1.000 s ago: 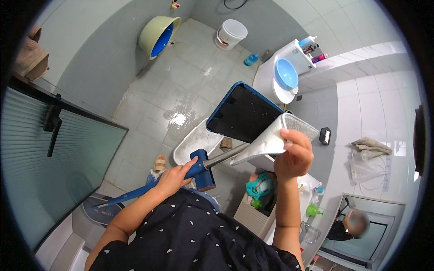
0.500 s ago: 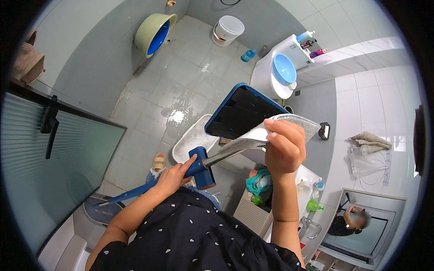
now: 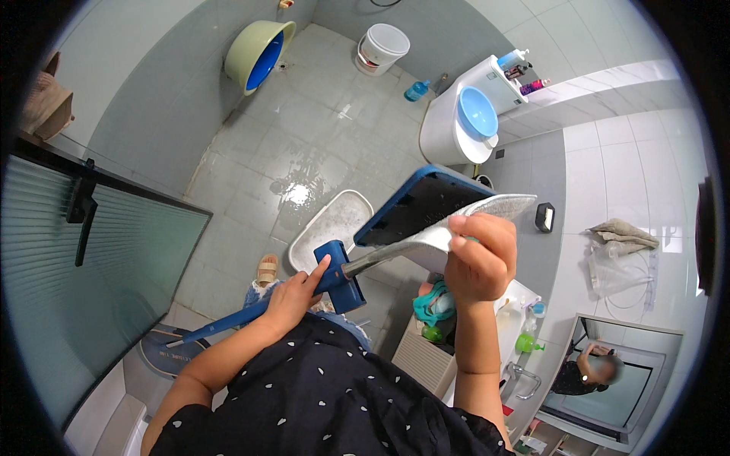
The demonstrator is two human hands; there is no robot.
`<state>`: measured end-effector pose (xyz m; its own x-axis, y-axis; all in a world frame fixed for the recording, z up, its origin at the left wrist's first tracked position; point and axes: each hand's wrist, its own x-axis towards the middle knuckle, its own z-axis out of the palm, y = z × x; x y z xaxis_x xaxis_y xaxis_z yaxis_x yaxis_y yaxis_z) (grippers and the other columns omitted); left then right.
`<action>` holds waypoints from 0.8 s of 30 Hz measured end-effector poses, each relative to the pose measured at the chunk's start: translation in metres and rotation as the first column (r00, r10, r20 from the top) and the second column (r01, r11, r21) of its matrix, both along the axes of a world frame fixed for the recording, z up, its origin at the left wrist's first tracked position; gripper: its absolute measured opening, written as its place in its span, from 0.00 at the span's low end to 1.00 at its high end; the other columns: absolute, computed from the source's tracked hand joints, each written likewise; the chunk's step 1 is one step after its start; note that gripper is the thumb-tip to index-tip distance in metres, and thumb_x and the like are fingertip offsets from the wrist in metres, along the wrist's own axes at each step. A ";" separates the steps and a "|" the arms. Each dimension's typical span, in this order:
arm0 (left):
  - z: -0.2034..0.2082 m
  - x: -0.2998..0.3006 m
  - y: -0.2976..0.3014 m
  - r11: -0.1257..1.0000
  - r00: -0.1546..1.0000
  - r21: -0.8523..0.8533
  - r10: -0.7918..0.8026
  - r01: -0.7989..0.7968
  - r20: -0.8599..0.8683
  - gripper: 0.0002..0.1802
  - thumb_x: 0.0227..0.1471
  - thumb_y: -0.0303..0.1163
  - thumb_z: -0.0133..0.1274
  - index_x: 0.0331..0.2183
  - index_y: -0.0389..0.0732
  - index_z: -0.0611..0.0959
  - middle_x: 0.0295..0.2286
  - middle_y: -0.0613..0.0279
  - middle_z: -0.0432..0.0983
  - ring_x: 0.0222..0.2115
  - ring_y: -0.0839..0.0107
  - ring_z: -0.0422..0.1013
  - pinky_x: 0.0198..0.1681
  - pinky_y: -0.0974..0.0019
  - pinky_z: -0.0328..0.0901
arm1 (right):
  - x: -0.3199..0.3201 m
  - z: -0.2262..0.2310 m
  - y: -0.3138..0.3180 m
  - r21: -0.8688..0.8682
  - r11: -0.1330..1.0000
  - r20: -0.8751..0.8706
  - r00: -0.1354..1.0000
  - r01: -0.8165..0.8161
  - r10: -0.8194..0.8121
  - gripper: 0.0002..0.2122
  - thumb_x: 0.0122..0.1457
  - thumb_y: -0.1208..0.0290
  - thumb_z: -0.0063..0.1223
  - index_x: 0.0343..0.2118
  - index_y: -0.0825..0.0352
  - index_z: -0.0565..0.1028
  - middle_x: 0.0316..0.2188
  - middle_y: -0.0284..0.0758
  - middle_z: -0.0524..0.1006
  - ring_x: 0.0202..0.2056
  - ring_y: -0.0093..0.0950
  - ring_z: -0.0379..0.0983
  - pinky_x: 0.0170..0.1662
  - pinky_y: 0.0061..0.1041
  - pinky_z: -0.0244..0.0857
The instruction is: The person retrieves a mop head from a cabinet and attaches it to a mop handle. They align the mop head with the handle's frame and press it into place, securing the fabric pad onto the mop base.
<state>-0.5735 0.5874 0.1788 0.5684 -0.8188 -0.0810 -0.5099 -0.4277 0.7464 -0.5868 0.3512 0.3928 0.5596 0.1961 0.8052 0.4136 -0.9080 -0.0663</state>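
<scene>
I hold a flat mop across my body. My left hand (image 3: 291,299) is wrapped round its blue handle (image 3: 242,313), close to a blue block (image 3: 340,280) on the metal pole. At the pole's far end is the rectangular mop head (image 3: 422,201), blue-rimmed with a dark face, tilted in the air. My right hand (image 3: 484,262) pinches the near edge of a white-grey mop pad (image 3: 503,204). The pad hangs partly apart from the head, with a gap between them. Where the two still touch, if anywhere, is hidden.
A white tray-like mat (image 3: 310,242) lies on the wet tiled floor. Beyond stand a white bucket (image 3: 384,47), a blue bottle (image 3: 416,91), a yellow-green tub (image 3: 247,57) and a toilet (image 3: 441,125) bearing a blue basin (image 3: 477,112). A sink (image 3: 517,308) is at right, a glass door (image 3: 99,281) at left.
The mop head has tipped and dropped slightly toward the right, so its dark face shows narrower. The pad has shifted with it. Both hands keep their grips.
</scene>
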 end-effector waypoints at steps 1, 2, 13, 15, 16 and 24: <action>-0.001 0.000 -0.001 1.000 1.000 -0.006 0.009 -0.009 -0.006 0.48 0.41 0.29 0.60 0.61 0.58 0.55 0.24 0.55 0.67 0.23 0.54 0.70 0.28 0.56 0.66 | -0.002 0.001 0.001 -0.002 1.000 0.001 1.000 -0.012 0.012 0.13 0.39 0.80 0.59 0.30 0.65 0.71 0.33 0.38 0.75 0.29 0.30 0.71 0.32 0.24 0.67; -0.002 0.000 -0.002 1.000 1.000 -0.012 0.018 -0.019 -0.013 0.48 0.41 0.29 0.60 0.61 0.58 0.54 0.24 0.54 0.67 0.23 0.55 0.70 0.28 0.56 0.66 | -0.004 0.004 0.002 -0.003 1.000 0.002 1.000 -0.024 0.024 0.13 0.38 0.80 0.59 0.30 0.66 0.71 0.34 0.39 0.75 0.29 0.30 0.71 0.32 0.24 0.67; -0.006 0.002 -0.001 0.996 0.997 -0.067 0.068 -0.064 0.045 0.49 0.39 0.30 0.61 0.60 0.58 0.55 0.22 0.57 0.66 0.22 0.57 0.69 0.27 0.57 0.66 | -0.008 0.006 0.002 0.069 0.994 -0.017 0.996 -0.088 0.089 0.12 0.40 0.83 0.57 0.30 0.68 0.70 0.36 0.42 0.75 0.31 0.33 0.72 0.32 0.25 0.68; -0.006 0.002 0.000 0.996 0.997 -0.064 0.067 -0.064 0.044 0.49 0.39 0.30 0.61 0.60 0.58 0.55 0.22 0.57 0.66 0.22 0.57 0.69 0.27 0.57 0.66 | -0.010 0.003 0.002 0.125 0.990 -0.017 0.997 -0.071 0.073 0.11 0.41 0.84 0.57 0.29 0.67 0.70 0.36 0.42 0.76 0.31 0.34 0.73 0.33 0.26 0.69; -0.005 0.002 0.001 0.996 0.997 -0.063 0.065 -0.062 0.045 0.48 0.39 0.29 0.61 0.60 0.58 0.56 0.22 0.57 0.65 0.22 0.56 0.69 0.27 0.57 0.66 | -0.010 0.002 0.002 0.154 0.986 -0.017 0.998 -0.062 0.066 0.11 0.42 0.84 0.57 0.29 0.67 0.70 0.35 0.42 0.76 0.31 0.34 0.73 0.34 0.26 0.69; -0.001 0.012 0.000 0.996 0.986 -0.090 -0.027 0.012 -0.166 0.45 0.40 0.28 0.59 0.59 0.56 0.59 0.33 0.49 0.73 0.30 0.49 0.72 0.33 0.54 0.66 | 0.005 -0.008 -0.003 0.223 0.972 -0.194 0.980 0.079 -0.035 0.25 0.44 0.82 0.62 0.48 0.67 0.69 0.48 0.44 0.71 0.45 0.39 0.71 0.47 0.30 0.65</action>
